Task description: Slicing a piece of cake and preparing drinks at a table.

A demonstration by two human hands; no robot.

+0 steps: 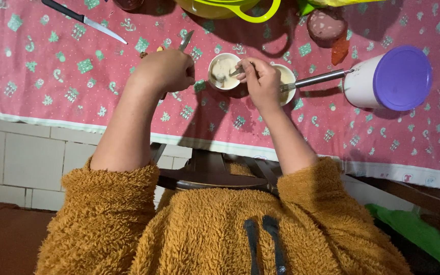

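My left hand (166,69) is closed around a small knife (186,40) whose metal blade points away from me, just left of a small white cup (223,71) of pale cream. My right hand (260,79) holds a metal spoon (235,72) with its tip inside that cup. Partly hidden behind my right hand is a second small white bowl (287,81) of cream. A metal whisk (315,79) rests in it with its handle pointing right.
The table wears a pink patterned cloth (67,81). On it lie a long knife (85,20) at the far left, a yellow-green pot (230,7), a cut sausage (326,24), a red piece (339,51) and a white tub with a purple lid (388,79).
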